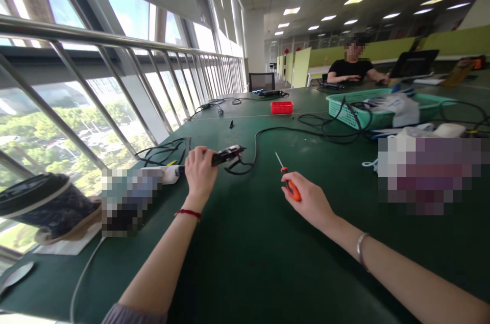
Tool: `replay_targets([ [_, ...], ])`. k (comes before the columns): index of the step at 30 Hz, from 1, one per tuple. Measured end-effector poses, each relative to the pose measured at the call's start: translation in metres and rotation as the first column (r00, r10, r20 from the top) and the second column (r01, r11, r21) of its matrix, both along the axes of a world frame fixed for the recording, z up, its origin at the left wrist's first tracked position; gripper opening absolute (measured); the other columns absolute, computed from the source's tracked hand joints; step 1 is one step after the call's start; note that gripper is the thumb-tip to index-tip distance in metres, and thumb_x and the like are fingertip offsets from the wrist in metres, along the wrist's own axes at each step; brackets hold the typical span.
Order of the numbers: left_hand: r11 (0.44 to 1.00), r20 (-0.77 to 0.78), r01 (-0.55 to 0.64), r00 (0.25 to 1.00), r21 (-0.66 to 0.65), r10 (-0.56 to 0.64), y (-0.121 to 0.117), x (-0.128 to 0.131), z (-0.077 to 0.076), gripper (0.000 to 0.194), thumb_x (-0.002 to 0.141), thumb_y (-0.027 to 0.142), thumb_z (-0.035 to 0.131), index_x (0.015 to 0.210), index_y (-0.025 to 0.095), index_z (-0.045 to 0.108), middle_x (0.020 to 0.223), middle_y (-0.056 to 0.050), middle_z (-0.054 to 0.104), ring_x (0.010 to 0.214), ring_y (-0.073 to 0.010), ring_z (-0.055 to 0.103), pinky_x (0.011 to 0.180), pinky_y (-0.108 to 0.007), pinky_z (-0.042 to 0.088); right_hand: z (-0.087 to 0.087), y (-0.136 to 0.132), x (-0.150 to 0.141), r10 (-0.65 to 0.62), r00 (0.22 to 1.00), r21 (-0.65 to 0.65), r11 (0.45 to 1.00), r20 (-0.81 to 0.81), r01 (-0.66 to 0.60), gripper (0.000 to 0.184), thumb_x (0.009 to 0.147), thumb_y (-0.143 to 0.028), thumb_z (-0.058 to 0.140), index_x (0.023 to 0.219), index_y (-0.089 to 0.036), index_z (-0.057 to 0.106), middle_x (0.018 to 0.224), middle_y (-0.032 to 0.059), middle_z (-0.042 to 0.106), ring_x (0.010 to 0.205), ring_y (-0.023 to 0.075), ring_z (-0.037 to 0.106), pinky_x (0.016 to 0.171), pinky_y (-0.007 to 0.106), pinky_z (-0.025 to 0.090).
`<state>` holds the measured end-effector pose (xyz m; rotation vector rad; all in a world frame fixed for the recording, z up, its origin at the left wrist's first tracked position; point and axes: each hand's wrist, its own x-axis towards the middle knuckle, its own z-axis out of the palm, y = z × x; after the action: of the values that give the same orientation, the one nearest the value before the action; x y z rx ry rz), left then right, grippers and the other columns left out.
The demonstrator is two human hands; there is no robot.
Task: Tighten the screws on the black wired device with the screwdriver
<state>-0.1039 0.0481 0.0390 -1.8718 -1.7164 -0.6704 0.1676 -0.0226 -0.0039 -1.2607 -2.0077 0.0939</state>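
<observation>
My left hand [199, 171] is closed around a long black device [228, 154] with a cable, held low over the green table [245, 242]. A black cable [264, 135] runs from it toward the back right. My right hand [310, 201] grips a small screwdriver [288, 177] with an orange handle, its thin metal shaft pointing away and up to the left. The two hands are about a hand's width apart.
A paper cup [46, 206] lies on its side at the left edge by the railing. A red tray [282, 106] and a teal basket [378, 108] with cables sit farther back. Black cords [164, 150] are coiled left. Another person [354, 66] sits at the far end.
</observation>
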Motion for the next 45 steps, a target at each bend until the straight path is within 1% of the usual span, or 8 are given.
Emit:
replay_targets([
  [8,0.769,-0.199,0.59,0.746,-0.246,-0.636,0.004,0.07,-0.034,0.042,0.089,0.02,0.05,0.131,0.016,0.048,0.117,-0.01,0.056,0.116,-0.0253,0.043,0.102,-0.039,0.034,-0.002,0.024,0.023,-0.231,0.933,0.004,0.97,-0.276,0.241,0.023,0.085,-0.028,0.047,0.106,-0.021,0.05,0.106,0.0106,0.06,0.095,0.0251,0.06,0.082,0.039,0.049],
  [19,0.961,-0.085,0.251,0.961,-0.114,-0.261,0.015,0.056,-0.031,0.02,0.09,0.024,0.049,0.104,0.015,0.06,0.107,-0.013,0.059,0.107,-0.0289,0.05,0.093,-0.042,0.039,-0.012,0.026,0.017,-0.205,0.965,-0.124,0.975,-0.161,0.186,0.026,0.083,-0.027,0.048,0.108,-0.021,0.053,0.098,0.0081,0.061,0.088,0.0236,0.059,0.073,0.037,0.05],
  [26,0.684,0.021,0.624,0.745,-0.379,-0.667,0.008,0.058,-0.03,0.026,0.093,0.031,0.044,0.1,0.022,0.067,0.1,-0.004,0.065,0.094,-0.0185,0.058,0.086,-0.032,0.045,-0.007,0.021,0.015,-0.135,0.98,-0.065,0.99,-0.148,0.127,0.022,0.084,-0.026,0.048,0.104,-0.021,0.055,0.093,0.007,0.062,0.079,0.0203,0.06,0.07,0.034,0.049],
  [31,0.676,0.027,0.626,0.741,-0.388,-0.671,0.012,0.062,-0.037,0.039,0.094,0.029,0.038,0.127,0.02,0.057,0.133,-0.006,0.055,0.123,-0.0192,0.05,0.112,-0.037,0.03,-0.003,0.019,0.014,-0.121,0.992,-0.12,0.986,-0.036,0.116,0.025,0.086,-0.027,0.047,0.109,-0.022,0.055,0.096,0.006,0.066,0.08,0.0207,0.062,0.071,0.034,0.049],
  [35,0.786,0.021,0.511,0.843,-0.347,-0.538,0.02,0.054,-0.041,0.048,0.094,0.033,0.038,0.138,0.016,0.045,0.151,-0.011,0.032,0.138,-0.0222,0.033,0.117,-0.043,0.02,-0.003,0.021,0.016,-0.071,0.997,-0.169,0.983,0.013,0.072,0.029,0.087,-0.029,0.047,0.114,-0.023,0.053,0.109,0.0069,0.065,0.088,0.0221,0.064,0.076,0.036,0.051],
  [39,0.97,0.119,0.103,0.99,-0.219,-0.078,0.032,0.026,-0.04,0.048,0.092,0.026,0.036,0.137,0.013,0.045,0.15,-0.015,0.032,0.14,-0.0278,0.028,0.115,-0.049,0.021,-0.004,0.024,0.021,-0.023,0.999,-0.181,0.983,0.032,0.029,0.029,0.087,-0.03,0.048,0.115,-0.024,0.053,0.112,0.0071,0.065,0.094,0.0229,0.064,0.08,0.038,0.052],
  [42,0.935,0.243,-0.128,0.946,-0.332,0.216,0.04,-0.003,-0.039,0.052,0.09,0.02,0.034,0.139,0.004,0.041,0.148,-0.022,0.033,0.138,-0.0304,0.033,0.111,-0.045,0.03,-0.002,0.025,0.022,-0.015,0.999,-0.185,0.983,0.035,0.021,0.03,0.086,-0.028,0.049,0.116,-0.025,0.054,0.114,0.0073,0.065,0.096,0.0233,0.064,0.083,0.04,0.052],
  [45,0.889,0.261,-0.102,0.936,-0.446,0.238,0.044,-0.019,-0.037,0.051,0.089,0.015,0.03,0.137,0.002,0.043,0.145,-0.023,0.037,0.135,-0.0271,0.038,0.109,-0.038,0.034,0.0,0.024,0.024,0.002,0.999,-0.188,0.982,0.037,0.005,0.031,0.086,-0.026,0.05,0.116,-0.025,0.055,0.116,0.007,0.064,0.1,0.024,0.063,0.086,0.043,0.051],
])
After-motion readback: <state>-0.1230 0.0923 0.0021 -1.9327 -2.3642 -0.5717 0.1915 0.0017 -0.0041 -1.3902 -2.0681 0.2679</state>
